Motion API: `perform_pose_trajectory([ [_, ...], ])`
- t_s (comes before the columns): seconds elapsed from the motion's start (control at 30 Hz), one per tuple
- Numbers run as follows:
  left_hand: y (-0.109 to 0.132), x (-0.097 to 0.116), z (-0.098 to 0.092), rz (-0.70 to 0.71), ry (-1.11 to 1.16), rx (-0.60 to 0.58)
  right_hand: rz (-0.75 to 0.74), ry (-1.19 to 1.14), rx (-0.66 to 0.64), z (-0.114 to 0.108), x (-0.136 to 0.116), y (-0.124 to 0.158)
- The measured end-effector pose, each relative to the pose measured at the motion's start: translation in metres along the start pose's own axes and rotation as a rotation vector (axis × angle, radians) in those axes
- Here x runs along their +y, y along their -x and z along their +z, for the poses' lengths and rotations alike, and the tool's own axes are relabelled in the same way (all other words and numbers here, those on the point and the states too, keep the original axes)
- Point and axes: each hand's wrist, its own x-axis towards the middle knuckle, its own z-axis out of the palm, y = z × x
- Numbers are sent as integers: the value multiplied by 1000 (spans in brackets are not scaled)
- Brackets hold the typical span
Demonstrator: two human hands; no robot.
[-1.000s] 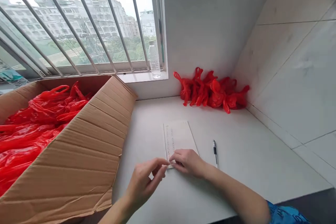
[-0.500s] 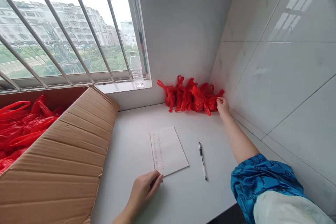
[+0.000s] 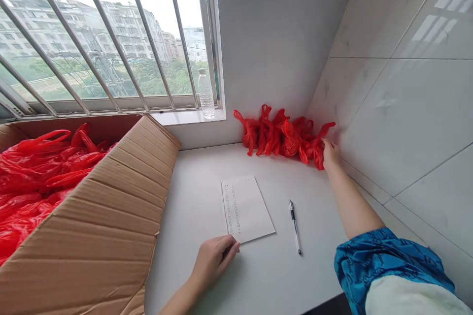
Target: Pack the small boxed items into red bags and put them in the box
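My right hand (image 3: 330, 154) is closed on a red plastic bag (image 3: 318, 151) at the right end of a row of bunched red plastic bags (image 3: 286, 135). The row lies along the back wall on the white table (image 3: 199, 206). The bag's lower part touches the table, with its handle sticking up to the right. My left hand (image 3: 217, 258) rests on the table, fingers curled together, at the near-left corner of a paper pad (image 3: 249, 209). Small handwritten marks fill columns on the pad's left side. A black-and-clear pen (image 3: 294, 226) lies right of the pad.
An open cardboard box (image 3: 99, 216) on the left holds many red plastic bags (image 3: 48, 172); its flap leans toward the table. A clear bottle (image 3: 206, 94) stands on the sill of the barred window. Marble-patterned tiles (image 3: 417, 108) border the right side.
My right hand has drawn the end bag slightly toward me and right; more of it shows. The view has shifted left, while the left hand stays by the pad.
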Motion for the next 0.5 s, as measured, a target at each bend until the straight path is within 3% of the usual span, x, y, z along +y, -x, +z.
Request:
perform_pose_trajectory([
  [0.13,1,1,-1,-7,34,1,-7,-96,-61,-9,-33,29],
  [0.33,1,6,-5,-84,215,-21,147,-226,-527,-4,-103,111],
  [0.43,0,10,-11,-175,401,-4,240,-278,-780,6,-116,151],
  [0.5,-1,12,-18,-248,497,86,252,-235,-947,12,-114,173],
])
